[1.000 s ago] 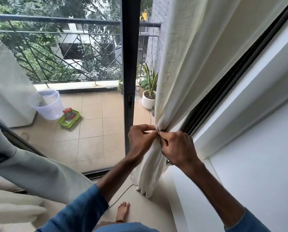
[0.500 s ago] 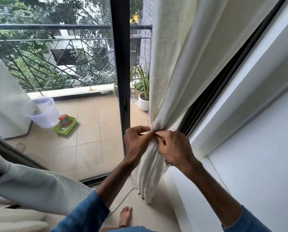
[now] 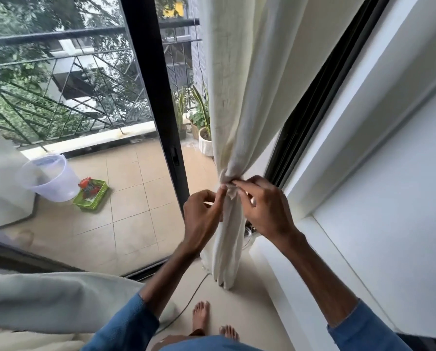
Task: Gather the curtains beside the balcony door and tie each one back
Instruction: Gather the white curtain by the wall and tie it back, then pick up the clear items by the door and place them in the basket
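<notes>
My left hand (image 3: 204,211) and right hand (image 3: 265,206) now pinch the tie (image 3: 227,182) cinched on the right curtain (image 3: 239,102), hands lowered from the knot.

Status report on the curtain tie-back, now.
Left hand and right hand both pinching the knot. Cream curtain gathered, cinched at the knot. Nothing in the way.

Legible text, labels, brands, numbers, signs: none. Items checked: cream curtain (image 3: 239,97), plain fabric, no tag showing; translucent bucket (image 3: 50,177), unmarked; green basket (image 3: 91,196), contents too small to read; ribbed white plant pot (image 3: 205,145), unmarked.
</notes>
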The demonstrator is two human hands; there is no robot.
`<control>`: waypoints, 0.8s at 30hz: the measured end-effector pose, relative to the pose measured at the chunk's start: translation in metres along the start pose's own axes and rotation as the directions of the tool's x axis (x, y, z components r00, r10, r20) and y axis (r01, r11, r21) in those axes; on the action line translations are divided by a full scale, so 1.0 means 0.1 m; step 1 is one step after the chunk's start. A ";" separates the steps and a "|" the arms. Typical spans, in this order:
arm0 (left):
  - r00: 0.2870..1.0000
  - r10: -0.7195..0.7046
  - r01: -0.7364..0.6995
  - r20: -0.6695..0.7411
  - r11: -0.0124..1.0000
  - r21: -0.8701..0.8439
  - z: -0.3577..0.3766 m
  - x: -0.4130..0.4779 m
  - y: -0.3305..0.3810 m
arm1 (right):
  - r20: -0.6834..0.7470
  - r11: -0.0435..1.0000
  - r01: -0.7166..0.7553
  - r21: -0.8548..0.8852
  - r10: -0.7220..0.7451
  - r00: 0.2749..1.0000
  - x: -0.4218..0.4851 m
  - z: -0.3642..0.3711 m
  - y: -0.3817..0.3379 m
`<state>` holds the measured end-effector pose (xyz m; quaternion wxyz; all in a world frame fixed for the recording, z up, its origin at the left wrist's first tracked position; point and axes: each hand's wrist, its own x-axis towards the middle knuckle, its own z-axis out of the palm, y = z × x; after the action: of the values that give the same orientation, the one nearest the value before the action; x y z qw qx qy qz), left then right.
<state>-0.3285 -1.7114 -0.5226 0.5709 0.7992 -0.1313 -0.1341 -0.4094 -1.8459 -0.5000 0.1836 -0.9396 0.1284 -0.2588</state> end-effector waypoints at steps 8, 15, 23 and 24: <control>0.859 0.070 -0.180 0.507 0.969 0.170 0.43 -0.04 -0.20 | -0.230 0.877 -0.328 0.351 0.420 0.878 -0.56 0.24 0.50; 0.808 0.023 -0.246 0.589 0.922 0.300 1.13 0.13 -0.52 | -0.128 0.655 -0.645 0.393 0.734 0.667 -1.11 0.61 0.89; 0.841 0.008 -0.321 0.542 0.813 0.486 1.94 0.38 -1.24 | -0.025 0.337 -0.816 0.470 0.929 0.370 -1.55 0.89 1.37; 0.848 -0.019 -0.315 0.530 0.786 0.533 2.03 0.43 -1.34 | -0.009 0.315 -0.820 0.477 0.935 0.354 -1.57 0.94 1.45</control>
<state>-0.3553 -1.8627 -0.7160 0.2410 0.8603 -0.3772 -0.2441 -0.5111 -1.8977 -0.7033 0.4585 -0.6054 0.5936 -0.2662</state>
